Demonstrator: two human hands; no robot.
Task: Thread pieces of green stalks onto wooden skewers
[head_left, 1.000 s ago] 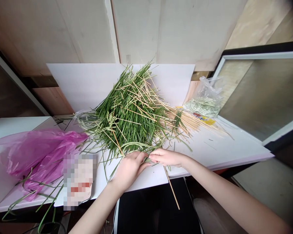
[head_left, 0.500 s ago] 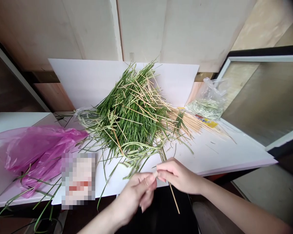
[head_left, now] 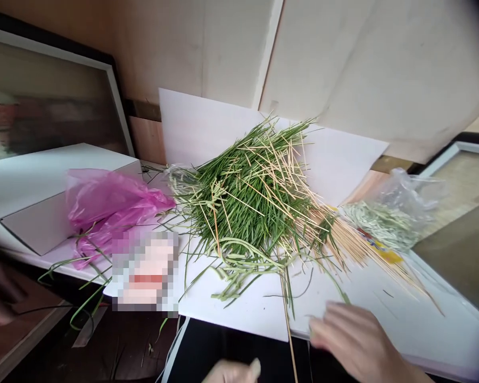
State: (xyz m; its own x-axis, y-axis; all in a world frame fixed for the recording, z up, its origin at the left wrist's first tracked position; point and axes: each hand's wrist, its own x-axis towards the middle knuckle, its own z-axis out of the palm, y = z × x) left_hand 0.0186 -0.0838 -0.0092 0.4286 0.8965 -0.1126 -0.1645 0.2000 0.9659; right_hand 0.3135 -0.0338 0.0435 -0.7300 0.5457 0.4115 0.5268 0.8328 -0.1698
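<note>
My left hand (head_left: 233, 372) shows only in part at the bottom edge, its thumb pressed against curled fingers; what they hold is hidden. A pale tip shows at the thumb. My right hand (head_left: 357, 340) is over the front edge of the white table, smeared by motion, fingers bent; whether it holds anything is unclear. Between the hands, a thin wooden skewer (head_left: 289, 335) juts past the table edge. Ahead lies a big heap of long green stalks (head_left: 247, 207) with skewers strewn across it. Pale green bean-like strands (head_left: 243, 260) lie at its front.
A pink plastic bag (head_left: 115, 199) lies left, by a white box (head_left: 35, 229). A blurred-out packet (head_left: 147, 276) sits at the front left. Many skewers (head_left: 351, 239) fan out rightward toward a clear bag of pale green strips (head_left: 383, 221). White board (head_left: 207, 122) stands behind.
My hands were together at a small pale piece; now they are apart, the left lower, the right farther right. The view has tilted and shifted left.
</note>
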